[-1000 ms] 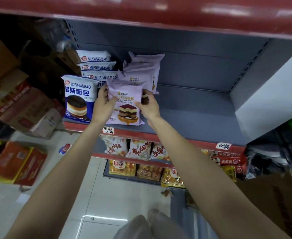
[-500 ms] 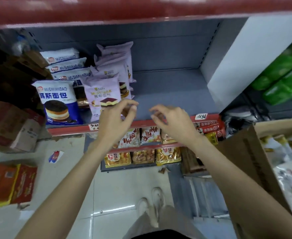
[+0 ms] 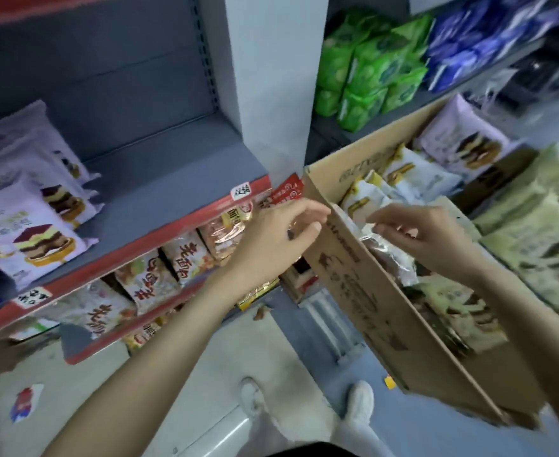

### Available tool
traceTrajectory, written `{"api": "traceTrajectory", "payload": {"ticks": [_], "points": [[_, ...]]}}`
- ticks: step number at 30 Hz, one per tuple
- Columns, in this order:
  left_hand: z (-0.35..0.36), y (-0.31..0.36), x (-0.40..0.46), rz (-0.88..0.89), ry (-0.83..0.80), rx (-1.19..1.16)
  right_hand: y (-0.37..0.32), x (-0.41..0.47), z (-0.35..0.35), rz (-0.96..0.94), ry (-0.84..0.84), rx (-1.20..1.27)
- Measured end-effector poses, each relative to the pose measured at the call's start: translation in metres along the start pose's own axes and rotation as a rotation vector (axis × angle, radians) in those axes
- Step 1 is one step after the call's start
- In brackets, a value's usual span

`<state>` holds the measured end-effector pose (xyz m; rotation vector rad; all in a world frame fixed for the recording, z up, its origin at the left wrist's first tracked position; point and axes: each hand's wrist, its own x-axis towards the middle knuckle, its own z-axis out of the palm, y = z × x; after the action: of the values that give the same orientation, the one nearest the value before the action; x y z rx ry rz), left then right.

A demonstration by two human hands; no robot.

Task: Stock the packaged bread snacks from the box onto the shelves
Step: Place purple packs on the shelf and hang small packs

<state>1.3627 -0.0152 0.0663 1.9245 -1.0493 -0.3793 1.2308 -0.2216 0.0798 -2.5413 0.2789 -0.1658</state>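
In the open cardboard box (image 3: 354,268) at the right of the view, packaged bread snacks (image 3: 403,179) stand and lie in loose rows: pale yellow-and-white packets near the box's far corner, a lilac one (image 3: 462,140) against its far wall, greenish ones (image 3: 535,245) along its right side. More lilac packets (image 3: 24,235) with a layered-cake picture already stand at the left end of the grey shelf (image 3: 172,179), near its red front edge (image 3: 133,245); the rest of that shelf board is bare up to the white upright (image 3: 271,77).

Below the red edge, a lower shelf holds orange-lettered snack bags (image 3: 146,278). Beyond the upright, green packs (image 3: 370,67) and blue packs (image 3: 476,34) fill another shelf. The floor is pale tile, with two white shoes (image 3: 304,407) at the bottom of the view.

The picture is smeared by motion, so print on the boxed packets cannot be read, and the box's near corner is cut off.

The right hand (image 3: 426,232) hangs over the box's left wall, fingers loosely curled just above a clear-wrapped packet (image 3: 390,252); whether they touch it cannot be told. The left hand (image 3: 278,235) sits just outside that wall, fingers relaxed and slightly spread, holding nothing.
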Motion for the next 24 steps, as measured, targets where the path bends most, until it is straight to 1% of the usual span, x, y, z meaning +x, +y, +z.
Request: {"api": "traceTrajectory", "payload": {"ticks": [4, 7, 10, 13, 15, 18, 24], "points": [[0.062, 0.031, 0.047, -0.009, -0.029, 0.011, 0.079, -0.019, -0.038, 0.053, 0.022, -0.07], [0.108, 0.036, 0.086, -0.108, -0.061, 0.068, 0.144, -0.024, -0.061, 0.066, -0.026, -0.099], [0.145, 0.028, 0.122, -0.223, -0.108, 0.226, 0.201, -0.017, -0.078, 0.092, -0.032, -0.174], [0.174, 0.02, 0.147, -0.334, -0.158, 0.355, 0.243, 0.002, -0.094, 0.149, -0.014, -0.267], [0.189, 0.015, 0.156, -0.377, -0.185, 0.412, 0.262, 0.021, -0.105, 0.149, 0.016, -0.319], [0.203, 0.008, 0.158, -0.462, -0.211, 0.447, 0.277, 0.054, -0.118, 0.165, 0.058, -0.328], [0.199, -0.009, 0.147, -0.662, -0.24, 0.271, 0.283, 0.104, -0.111, 0.291, 0.006, -0.418]]}}
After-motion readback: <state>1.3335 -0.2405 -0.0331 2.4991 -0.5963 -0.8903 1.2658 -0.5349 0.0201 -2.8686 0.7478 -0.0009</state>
